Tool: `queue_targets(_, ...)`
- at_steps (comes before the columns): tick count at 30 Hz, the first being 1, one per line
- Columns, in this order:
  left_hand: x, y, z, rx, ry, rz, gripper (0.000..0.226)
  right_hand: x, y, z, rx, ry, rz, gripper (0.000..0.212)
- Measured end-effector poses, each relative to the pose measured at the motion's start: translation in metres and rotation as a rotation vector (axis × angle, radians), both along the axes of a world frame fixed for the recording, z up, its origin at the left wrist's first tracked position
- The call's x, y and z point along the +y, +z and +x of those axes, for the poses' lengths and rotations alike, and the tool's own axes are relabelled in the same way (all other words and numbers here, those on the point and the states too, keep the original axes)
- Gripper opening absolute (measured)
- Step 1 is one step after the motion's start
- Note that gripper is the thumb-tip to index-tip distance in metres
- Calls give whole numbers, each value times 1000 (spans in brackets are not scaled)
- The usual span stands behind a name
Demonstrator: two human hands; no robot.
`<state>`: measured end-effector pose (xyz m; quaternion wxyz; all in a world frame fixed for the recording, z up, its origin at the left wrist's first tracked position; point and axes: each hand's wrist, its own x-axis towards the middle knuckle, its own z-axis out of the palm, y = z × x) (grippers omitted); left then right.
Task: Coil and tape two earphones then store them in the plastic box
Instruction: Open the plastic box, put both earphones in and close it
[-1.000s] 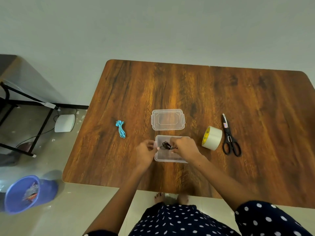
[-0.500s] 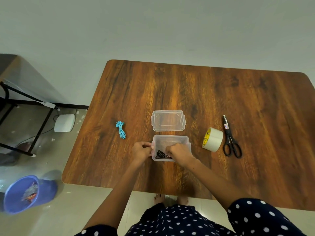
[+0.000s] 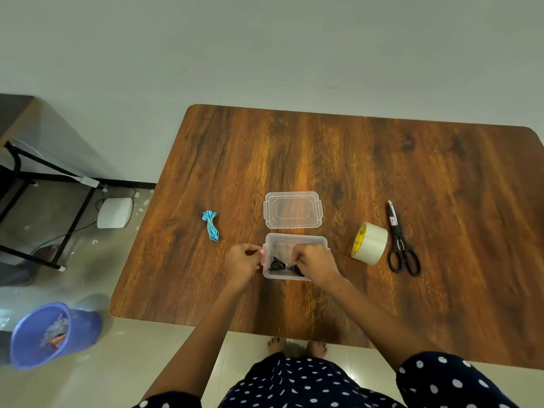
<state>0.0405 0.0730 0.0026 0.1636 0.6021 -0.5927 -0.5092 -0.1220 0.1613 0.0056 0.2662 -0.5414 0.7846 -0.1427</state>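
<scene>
The black earphone (image 3: 278, 264) lies inside the box (image 3: 295, 239), in the middle of the frame, low in its left half. It looks like a small dark bundle, folded tight. Some of it is hidden under the right hand (image 3: 316, 262).

The step now seems to be tucking this earphone into the box. To do it well, push the bundle flat to the bottom so no loop pokes over the rim. Keep the box from sliding while you do it. Leave room beside it, because one more earphone has to fit.

The left hand (image 3: 244, 260) pinches the left wall of the box with curled fingers. The right hand is curled over the box, fingertips down by the bundle. I cannot tell if it pinches the bundle or just touches it.

The blue earphone (image 3: 211, 225) lies on the table (image 3: 294, 148), left of the box and well apart from it. It is a thin, long bunch of bright blue cord. I cannot see any tape on it.

The lid (image 3: 293, 209) lies just above the box. The tape (image 3: 369, 242) and the scissors (image 3: 400, 242) sit to the right, side by side.
</scene>
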Motion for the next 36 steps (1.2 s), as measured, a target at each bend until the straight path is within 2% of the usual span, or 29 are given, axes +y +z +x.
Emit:
queue_targets(4, -7, 3, -1, -98, -19, -139, 15, -2, 8, 0, -55, -95, -62, 13)
queue_targets(8, -26, 8, 1, -176, 89, -283, 17, 1, 8, 2, -109, -132, -51, 12)
queue_targets(11, -48, 0, 8, -308, 170, -377, 15, 1, 5, 2, -119, -139, -31, 12)
queue_targets(14, -68, -14, 14, -442, 206, -282, 17, 2, 4, 0, -115, -132, -2, 13)
queue_targets(17, -79, -21, 19, -466, 200, -184, 17, 3, 2, -3, -105, -119, 21, 14)
queue_targets(20, -86, -26, 22, -468, 166, -216, 22, 3, 0, -6, -107, -116, 37, 15)
queue_targets(23, -89, -25, 23, -410, 200, -225, 23, 4, -1, -8, -107, -115, 42, 15)
queue_targets(26, -84, -14, 16, -266, 190, -260, 19, 6, 2, -10, -91, -109, 6, 14)
queue_targets(29, -72, 11, 1, -52, -12, -328, 10, 7, 13, -11, -64, -110, -101, 14)
queue_targets(32, -56, 35, -16, 92, -255, -291, 19, 6, 31, -8, 108, 31, -326, 19)
queue_targets(36, -38, 50, -36, 176, -429, -248, 29, 0, 51, -5, 299, 200, -427, 50)
